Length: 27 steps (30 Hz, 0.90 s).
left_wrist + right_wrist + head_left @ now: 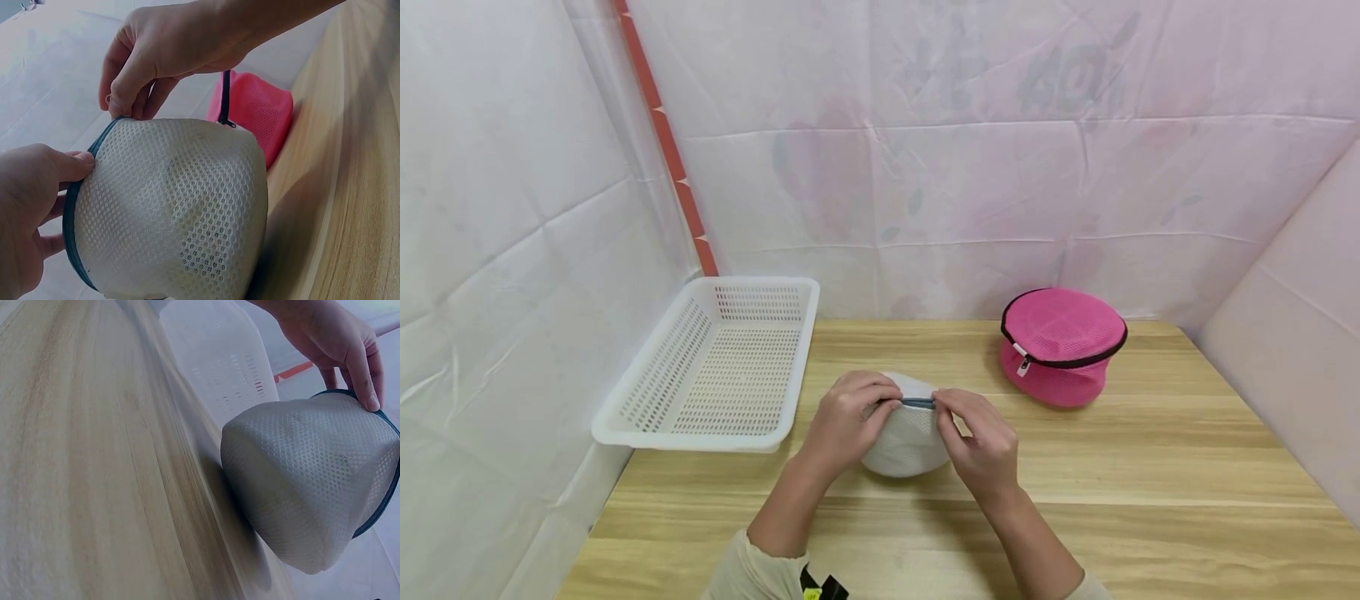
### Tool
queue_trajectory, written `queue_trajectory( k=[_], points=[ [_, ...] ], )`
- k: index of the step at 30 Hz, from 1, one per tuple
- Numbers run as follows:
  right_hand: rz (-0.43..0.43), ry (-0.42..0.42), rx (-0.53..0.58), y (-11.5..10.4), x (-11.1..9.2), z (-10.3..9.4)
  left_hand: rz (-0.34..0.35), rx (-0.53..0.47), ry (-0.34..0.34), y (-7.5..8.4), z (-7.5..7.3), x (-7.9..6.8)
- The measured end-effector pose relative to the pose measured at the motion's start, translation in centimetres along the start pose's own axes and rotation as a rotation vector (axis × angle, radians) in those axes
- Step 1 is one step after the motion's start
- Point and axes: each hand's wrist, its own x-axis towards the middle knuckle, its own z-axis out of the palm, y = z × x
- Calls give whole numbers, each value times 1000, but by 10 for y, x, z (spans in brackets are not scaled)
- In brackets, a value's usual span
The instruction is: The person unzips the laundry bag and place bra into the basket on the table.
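Between both hands is a white mesh laundry bag [906, 450] with a dark teal zipper edge [70, 234]. My left hand [852, 421] pinches that edge on its left side, thumb on the near face and fingers behind. On the right side of the same edge, my right hand [981, 442] pinches with thumb and fingertips. The left wrist view shows the honeycomb mesh close up, with the right hand [175, 47] above it. In the right wrist view the left hand [337, 347] grips the rim, and the bag's rounded bottom is close over the table.
A pink mesh laundry bag [1060, 329] with black zipper trim and a white pull stands at the back right of the wooden table [1150, 500]. At the left is a white perforated plastic basket [805, 358]. White sheeting [970, 183] walls the table at the back and sides.
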Motion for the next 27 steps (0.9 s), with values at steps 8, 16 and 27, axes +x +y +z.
queue_trajectory(
  k=[8,16,27],
  points=[
    [-24,-1,8,0,2,1,4,22,7,-2,-2,0],
    [-29,-13,26,-3,1,3,42,32,-12,3,0,-1],
    [-3,-12,78,-8,-4,8,139,100,-8,13,10,0]
  ],
)
